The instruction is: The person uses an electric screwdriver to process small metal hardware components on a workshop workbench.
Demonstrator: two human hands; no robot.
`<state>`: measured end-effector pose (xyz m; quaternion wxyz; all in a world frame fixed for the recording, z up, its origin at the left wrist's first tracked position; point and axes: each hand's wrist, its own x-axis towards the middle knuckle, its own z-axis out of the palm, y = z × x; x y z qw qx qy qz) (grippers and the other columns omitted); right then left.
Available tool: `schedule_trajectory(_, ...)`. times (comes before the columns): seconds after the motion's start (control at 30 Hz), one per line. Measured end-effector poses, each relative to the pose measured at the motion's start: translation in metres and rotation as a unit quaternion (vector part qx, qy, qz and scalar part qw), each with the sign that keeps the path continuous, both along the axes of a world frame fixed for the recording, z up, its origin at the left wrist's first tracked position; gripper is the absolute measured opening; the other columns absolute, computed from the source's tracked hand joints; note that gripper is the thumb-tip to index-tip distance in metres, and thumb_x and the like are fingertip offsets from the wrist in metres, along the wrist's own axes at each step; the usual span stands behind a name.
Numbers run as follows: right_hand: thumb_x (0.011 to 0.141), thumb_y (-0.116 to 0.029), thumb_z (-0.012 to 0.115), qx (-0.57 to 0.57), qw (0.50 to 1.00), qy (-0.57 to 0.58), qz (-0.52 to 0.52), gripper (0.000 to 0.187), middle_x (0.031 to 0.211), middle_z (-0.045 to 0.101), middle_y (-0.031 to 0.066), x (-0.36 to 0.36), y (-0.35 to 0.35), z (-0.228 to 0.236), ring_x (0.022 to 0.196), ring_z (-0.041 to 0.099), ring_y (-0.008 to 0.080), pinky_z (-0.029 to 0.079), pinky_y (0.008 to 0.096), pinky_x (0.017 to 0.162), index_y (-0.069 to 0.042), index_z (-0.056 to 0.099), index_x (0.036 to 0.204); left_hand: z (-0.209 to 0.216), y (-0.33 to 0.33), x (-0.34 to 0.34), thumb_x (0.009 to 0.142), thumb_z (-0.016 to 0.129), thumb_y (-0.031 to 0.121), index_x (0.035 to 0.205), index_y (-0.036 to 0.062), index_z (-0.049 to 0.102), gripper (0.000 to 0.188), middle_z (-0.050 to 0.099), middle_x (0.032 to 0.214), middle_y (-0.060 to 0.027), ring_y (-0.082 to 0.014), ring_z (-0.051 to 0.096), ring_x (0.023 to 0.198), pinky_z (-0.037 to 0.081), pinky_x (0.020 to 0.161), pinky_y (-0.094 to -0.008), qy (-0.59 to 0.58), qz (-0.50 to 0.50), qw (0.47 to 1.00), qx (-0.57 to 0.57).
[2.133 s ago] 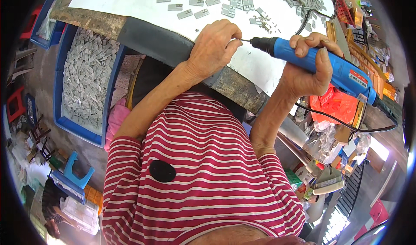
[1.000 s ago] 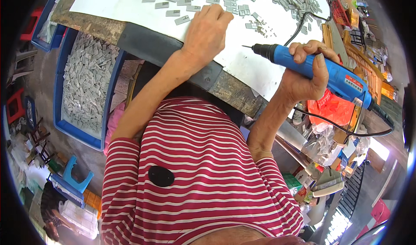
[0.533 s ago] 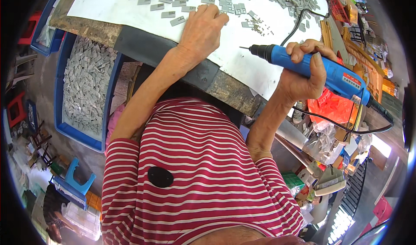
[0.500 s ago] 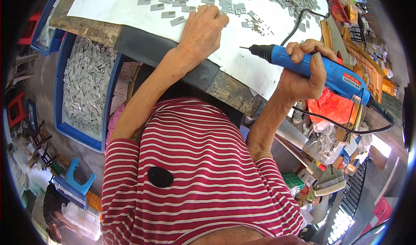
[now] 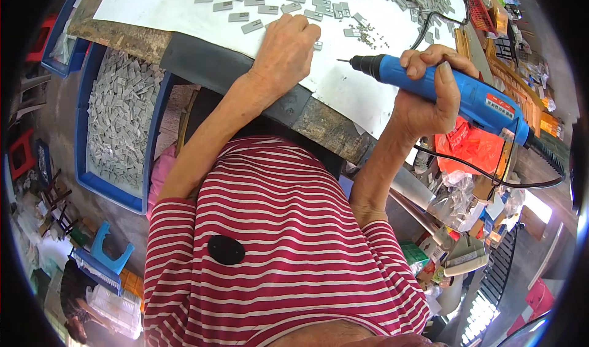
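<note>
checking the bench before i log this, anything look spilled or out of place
Mildly: tiny brownish pieces, perhaps screws, lie scattered loose on the white sheet beyond the blue electric screwdriver, with no dish under them. The table's near edge also looks worn and stained.

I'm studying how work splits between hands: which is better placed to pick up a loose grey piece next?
Probably the left hand: it is nearer the loose grey pieces, though a piece shows beside its fingers and may already be held. The right hand is wrapped around the blue power tool.
</note>
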<state>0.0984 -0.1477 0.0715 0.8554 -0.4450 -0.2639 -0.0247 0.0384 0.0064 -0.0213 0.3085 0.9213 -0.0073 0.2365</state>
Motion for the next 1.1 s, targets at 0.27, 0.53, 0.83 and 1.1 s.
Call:
schedule_trajectory(0.27, 0.072, 0.001, 0.055, -0.052, 0.999, -0.002, 0.011, 0.024, 0.073, 0.056, 0.0177, -0.002, 0.027, 0.003, 0.052, 0.052, 0.0185, 0.047, 0.0365, 0.056, 0.002, 0.046, 0.094, 0.000, -0.002, -0.012, 0.069, 0.059, 0.001, 0.079, 0.0004, 0.057, 0.010, 0.054, 0.077, -0.0115, -0.0280, 0.052, 0.077, 0.042, 0.070, -0.0365, 0.001, -0.022, 0.998, -0.066)
schedule_trajectory(0.53, 0.069, 0.002, 0.058, -0.090, 0.995, 0.033, 0.013, 0.023, 0.069, 0.056, 0.0154, -0.001, 0.042, 0.003, 0.053, 0.054, 0.0193, 0.047, 0.0345, 0.056, 0.003, 0.048, 0.090, -0.001, -0.002, -0.010, 0.068, 0.059, 0.004, 0.078, 0.0011, 0.055, 0.010, 0.053, 0.076, -0.0118, -0.0291, 0.052, 0.075, 0.042, 0.069, -0.0375, 0.011, -0.026, 0.995, -0.093)
schedule_trajectory(0.83, 0.067, 0.003, 0.061, -0.112, 0.993, 0.032, -0.012, 0.022, 0.062, 0.055, 0.0137, -0.001, 0.051, 0.002, 0.050, 0.055, 0.0191, 0.048, 0.0333, 0.054, 0.005, 0.049, 0.085, -0.002, -0.001, -0.010, 0.067, 0.060, 0.004, 0.076, 0.0012, 0.055, 0.011, 0.052, 0.073, -0.0118, -0.0292, 0.052, 0.074, 0.042, 0.068, -0.0376, 0.013, -0.022, 0.994, -0.104)
schedule_trajectory(1.1, 0.066, 0.004, 0.061, -0.118, 0.993, 0.014, -0.020, 0.020, 0.061, 0.055, 0.0139, -0.002, 0.053, 0.003, 0.049, 0.055, 0.0190, 0.048, 0.0321, 0.053, 0.005, 0.049, 0.082, 0.000, -0.001, -0.010, 0.068, 0.059, 0.003, 0.077, 0.0008, 0.055, 0.010, 0.052, 0.073, -0.0114, -0.0284, 0.052, 0.073, 0.042, 0.067, -0.0373, 0.020, -0.018, 0.995, -0.101)
